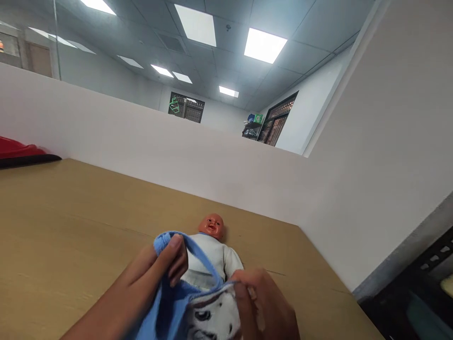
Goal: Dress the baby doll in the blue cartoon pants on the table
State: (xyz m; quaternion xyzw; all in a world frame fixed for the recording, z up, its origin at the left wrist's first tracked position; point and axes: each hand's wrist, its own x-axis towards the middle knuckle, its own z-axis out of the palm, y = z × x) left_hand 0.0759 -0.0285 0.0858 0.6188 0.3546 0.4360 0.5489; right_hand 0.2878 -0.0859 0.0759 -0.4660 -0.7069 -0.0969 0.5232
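In left hand (161,267); blue cloth (177,302)

We see bright light from glaring white rectangular ceiling panels (265,45). We find the bare right hand (269,302) blurred, the black perforated rack (415,282) dim.

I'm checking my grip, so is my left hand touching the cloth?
Touching. The head view shows your left hand gripping the cloth by its blue edge, thumb against it.
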